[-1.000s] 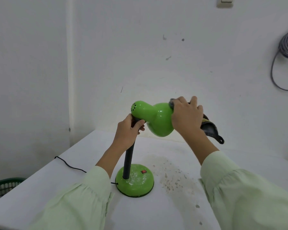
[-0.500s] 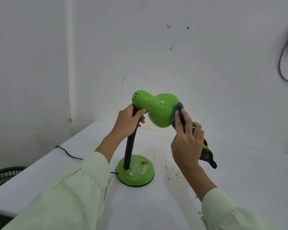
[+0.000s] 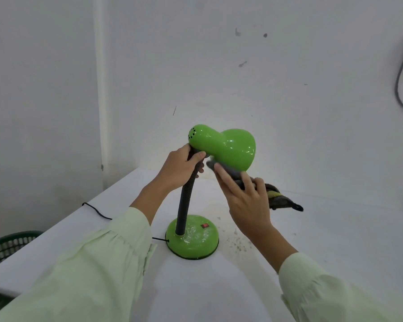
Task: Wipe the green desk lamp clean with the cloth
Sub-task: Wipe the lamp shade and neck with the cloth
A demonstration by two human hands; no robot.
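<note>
Since half a second ago the right hand (image 3: 244, 201) has slid from the front rim of the shade to its underside, ending close beside the left hand (image 3: 180, 167). It holds a crumpled dark grey cloth (image 3: 234, 174) with a yellowish band. The index finger lies stretched along the cloth and presses it up against the shade, while the other fingers curl over the bunched fabric. The loose end trails away to the right of that hand's knuckles.

The left hand is wrapped round the black ribbed flexible neck (image 3: 184, 205), thumb across the front, just under the head of the glossy green metal desk lamp (image 3: 226, 147). The shade's bulbous end sits directly above the right fingertips.

Below both hands, the lamp's round green base (image 3: 192, 240) stands on the white table (image 3: 335, 252), dusted with pale smears and carrying a small red switch (image 3: 204, 226). A thin black cord (image 3: 98, 211) runs from the base leftward beneath the left forearm. A dark green mesh basket (image 3: 7, 245) sits beyond the left elbow, and a grey looped cable (image 3: 399, 87) hangs on the wall far right of the right hand.
</note>
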